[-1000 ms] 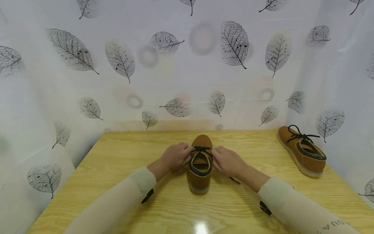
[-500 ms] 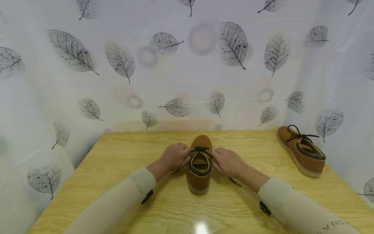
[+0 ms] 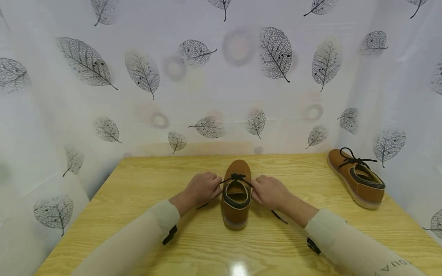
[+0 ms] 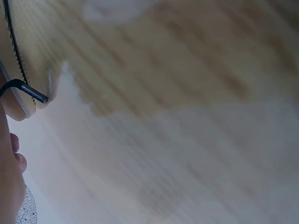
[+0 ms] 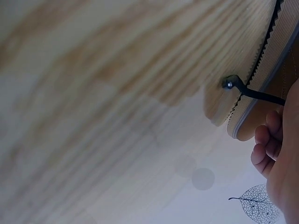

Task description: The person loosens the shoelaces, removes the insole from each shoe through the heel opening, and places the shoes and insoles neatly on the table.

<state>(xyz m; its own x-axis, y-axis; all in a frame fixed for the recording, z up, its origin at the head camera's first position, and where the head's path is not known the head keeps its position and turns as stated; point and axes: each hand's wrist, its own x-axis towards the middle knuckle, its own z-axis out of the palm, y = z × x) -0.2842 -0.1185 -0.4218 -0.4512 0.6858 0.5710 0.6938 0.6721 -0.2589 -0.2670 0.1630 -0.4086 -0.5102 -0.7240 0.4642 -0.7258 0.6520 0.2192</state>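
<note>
A brown shoe (image 3: 236,214) with a dark padded collar stands upright mid-table, its toe pointing away from me. Across its front runs a black shoelace (image 3: 238,176), knotted in the middle and stretched out to both sides. My left hand (image 3: 203,188) pinches the lace left of the shoe, and my right hand (image 3: 270,190) pinches it on the right. Loose lace ends hang below both hands. In the left wrist view a lace end (image 4: 33,92) shows beside the sole; in the right wrist view, another lace end (image 5: 254,93) hangs beneath curled fingers (image 5: 261,135).
A matching brown shoe (image 3: 371,191), its lace tied in a bow, stands at the table's right side. The wooden table (image 3: 138,237) meets a white leaf-printed curtain (image 3: 214,88) at the back and sides.
My left hand has moved left and slightly down, drawing its side of the lace farther from the knot. The right hand has barely moved; the shoe stays in place.
</note>
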